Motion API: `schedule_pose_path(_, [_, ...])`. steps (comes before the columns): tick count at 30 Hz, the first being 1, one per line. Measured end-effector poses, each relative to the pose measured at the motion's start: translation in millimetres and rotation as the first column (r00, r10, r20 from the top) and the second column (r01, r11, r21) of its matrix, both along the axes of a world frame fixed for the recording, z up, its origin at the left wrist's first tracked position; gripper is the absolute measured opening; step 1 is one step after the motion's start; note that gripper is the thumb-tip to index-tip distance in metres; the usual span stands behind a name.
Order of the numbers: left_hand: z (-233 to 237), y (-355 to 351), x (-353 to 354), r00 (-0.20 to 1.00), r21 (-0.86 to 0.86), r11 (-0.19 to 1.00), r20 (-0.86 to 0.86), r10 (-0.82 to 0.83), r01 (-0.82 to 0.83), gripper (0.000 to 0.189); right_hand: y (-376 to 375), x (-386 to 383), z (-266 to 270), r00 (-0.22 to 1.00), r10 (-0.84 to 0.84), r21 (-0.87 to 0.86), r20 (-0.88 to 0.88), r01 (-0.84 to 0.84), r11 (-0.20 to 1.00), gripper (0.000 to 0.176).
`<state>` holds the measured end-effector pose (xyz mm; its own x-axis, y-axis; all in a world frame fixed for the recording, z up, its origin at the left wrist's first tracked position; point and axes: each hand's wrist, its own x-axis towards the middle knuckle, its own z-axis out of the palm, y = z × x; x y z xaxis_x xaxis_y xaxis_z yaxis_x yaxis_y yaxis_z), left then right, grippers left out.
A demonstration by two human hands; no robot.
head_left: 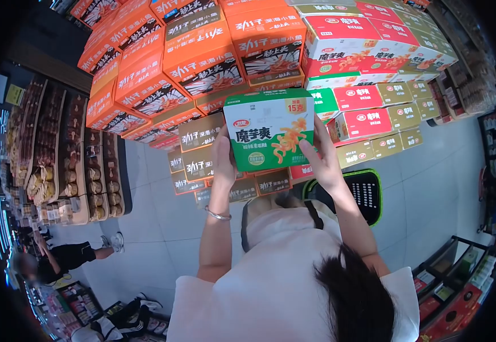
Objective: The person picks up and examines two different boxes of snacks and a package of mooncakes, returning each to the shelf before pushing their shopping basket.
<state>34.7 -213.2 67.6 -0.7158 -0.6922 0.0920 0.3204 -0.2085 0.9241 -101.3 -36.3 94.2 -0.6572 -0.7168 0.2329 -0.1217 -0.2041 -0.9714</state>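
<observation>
Between my two hands I hold a green and white snack box [268, 134], its printed front facing up toward me. My left hand [223, 157] grips its left side, and a bracelet circles that wrist. On the right side, my right hand [323, 157] has its thumb on the front face, with the other fingers partly hidden. Just beyond the box rises a stacked display: orange snack boxes [196, 57] on the left, red and white snack boxes [342, 34] on the right. Brown-gold cartons [202, 137] sit lower, near my left hand.
A black shopping basket with a green rim [380, 199] stands on the floor to my right. Shelves of packaged food [68, 165] line the left side. Another person [68, 259] stands at the lower left. More shelving [453, 285] is at the lower right.
</observation>
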Motion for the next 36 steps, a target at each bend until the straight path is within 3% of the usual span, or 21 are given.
schedule_pose_path(2, [5, 2, -2, 0.999, -0.045, 0.999, 0.044, -0.018, 0.02, 0.075, 2, 1, -7, 0.997, 0.007, -0.029, 0.077, -0.005, 1.0, 0.062])
schedule_pose_path(6, [1, 3, -4, 0.996, -0.052, 0.999, 0.083, 0.009, -0.005, 0.075, 5, 2, -8, 0.982, 0.019, -0.052, 0.186, -0.009, 0.999, 0.06])
schedule_pose_path(8, [-9, -5, 3, 0.981, -0.166, 0.986, 0.196, 0.005, 0.028, 0.074, 7, 3, -6, 0.981, 0.014, -0.056, 0.192, -0.004, 0.998, 0.06])
schedule_pose_path(11, [-1, 3, -3, 0.981, -0.183, 0.983, 0.181, 0.066, -0.033, 0.072, 9, 5, -3, 0.979, 0.005, -0.05, 0.206, 0.005, 0.999, 0.059])
schedule_pose_path(21, [-4, 0, 2, 0.98, -0.295, 0.955, 0.191, 0.061, -0.002, 0.055, 13, 5, 0, 0.973, -0.005, -0.017, 0.229, 0.009, 1.0, 0.06])
schedule_pose_path(27, [-7, -3, 2, 0.988, -0.313, 0.949, 0.154, 0.017, 0.032, 0.053, 14, 5, -6, 0.968, -0.009, -0.07, 0.249, 0.027, 0.997, 0.059])
schedule_pose_path(29, [-6, -7, 5, 0.975, -0.339, 0.926, 0.198, -0.102, 0.166, 0.05, 16, 4, -6, 0.966, -0.031, -0.049, 0.256, 0.045, 0.998, 0.058])
schedule_pose_path(30, [0, -3, 4, 0.978, -0.331, 0.931, 0.189, -0.094, 0.153, 0.05, 17, 4, -6, 0.961, -0.053, -0.036, 0.272, 0.065, 0.997, 0.058])
schedule_pose_path(34, [11, -1, 0, 0.98, -0.391, 0.905, 0.165, -0.106, 0.164, 0.047, 21, 2, -4, 0.969, -0.113, 0.045, 0.22, 0.106, 0.993, 0.055])
schedule_pose_path(36, [12, -3, -1, 0.974, -0.547, 0.813, 0.198, -0.106, 0.2, 0.046, 22, 0, -3, 0.958, -0.141, 0.075, 0.248, 0.126, 0.989, 0.052])
